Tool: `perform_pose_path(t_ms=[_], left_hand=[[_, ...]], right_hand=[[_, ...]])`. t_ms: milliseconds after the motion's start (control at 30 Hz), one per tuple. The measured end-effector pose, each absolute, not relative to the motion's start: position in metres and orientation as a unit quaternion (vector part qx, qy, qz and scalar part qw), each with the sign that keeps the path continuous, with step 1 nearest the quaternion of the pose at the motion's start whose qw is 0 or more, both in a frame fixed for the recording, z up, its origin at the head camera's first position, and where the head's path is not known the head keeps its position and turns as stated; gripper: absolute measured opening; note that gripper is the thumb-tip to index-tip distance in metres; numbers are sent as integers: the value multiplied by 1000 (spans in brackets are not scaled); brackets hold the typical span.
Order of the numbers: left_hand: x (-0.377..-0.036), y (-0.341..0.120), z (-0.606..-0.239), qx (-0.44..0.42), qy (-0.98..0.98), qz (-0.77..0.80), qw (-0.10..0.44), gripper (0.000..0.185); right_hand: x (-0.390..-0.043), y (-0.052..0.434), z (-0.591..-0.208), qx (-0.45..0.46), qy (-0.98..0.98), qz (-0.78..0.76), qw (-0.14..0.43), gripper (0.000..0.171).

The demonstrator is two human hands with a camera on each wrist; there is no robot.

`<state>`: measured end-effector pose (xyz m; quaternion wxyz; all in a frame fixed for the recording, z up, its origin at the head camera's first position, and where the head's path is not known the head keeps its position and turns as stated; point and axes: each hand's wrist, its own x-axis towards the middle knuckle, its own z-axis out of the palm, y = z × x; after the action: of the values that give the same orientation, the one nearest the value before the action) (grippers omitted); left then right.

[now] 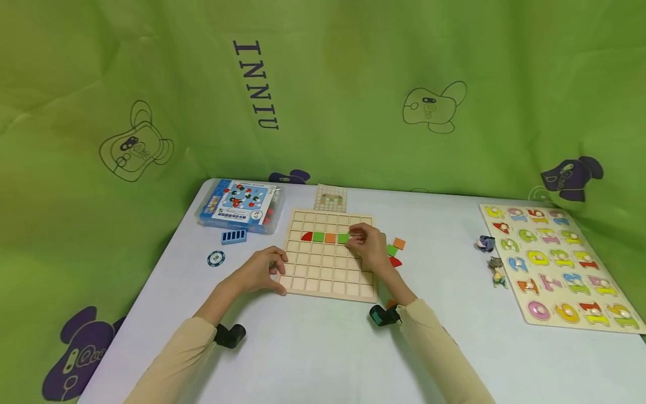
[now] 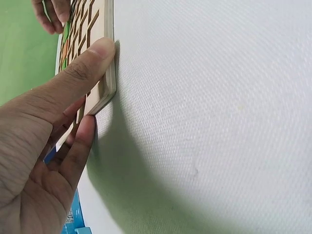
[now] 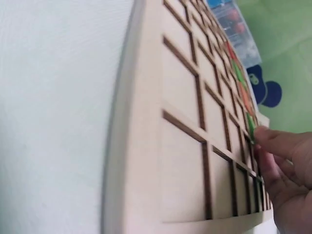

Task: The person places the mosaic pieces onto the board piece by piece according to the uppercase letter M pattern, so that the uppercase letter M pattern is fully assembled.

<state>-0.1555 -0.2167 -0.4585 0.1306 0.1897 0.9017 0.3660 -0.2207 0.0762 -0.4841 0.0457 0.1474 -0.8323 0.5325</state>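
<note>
Grid board (image 1: 330, 264) sits mid-frame on white table (image 1: 313, 348). L hand (image 1: 259, 270) grips board's lower-left corner, thumb on front edge, fingers curled round the side. R hand (image 1: 367, 246) at row w/ red, green, orange, green tiles, fingertips pinched at green tile (image 1: 343, 238) at row's right end. Spare tiles (image 1: 395, 251) just right of board.

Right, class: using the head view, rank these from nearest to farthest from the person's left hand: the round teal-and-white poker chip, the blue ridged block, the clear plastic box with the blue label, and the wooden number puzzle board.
From the left hand:
1. Round teal-and-white poker chip, just to its left.
2. Blue ridged block, behind the chip.
3. Clear plastic box with the blue label, at the table's back left.
4. Wooden number puzzle board, far across on the right.
</note>
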Motion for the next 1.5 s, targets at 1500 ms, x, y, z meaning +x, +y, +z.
perform_pose_path(t_ms=[1500], left_hand=[[-153,-214,-457,186,903,367,126,36]], right_hand=[[-188,207,-494,171,-845,506,-20,24]])
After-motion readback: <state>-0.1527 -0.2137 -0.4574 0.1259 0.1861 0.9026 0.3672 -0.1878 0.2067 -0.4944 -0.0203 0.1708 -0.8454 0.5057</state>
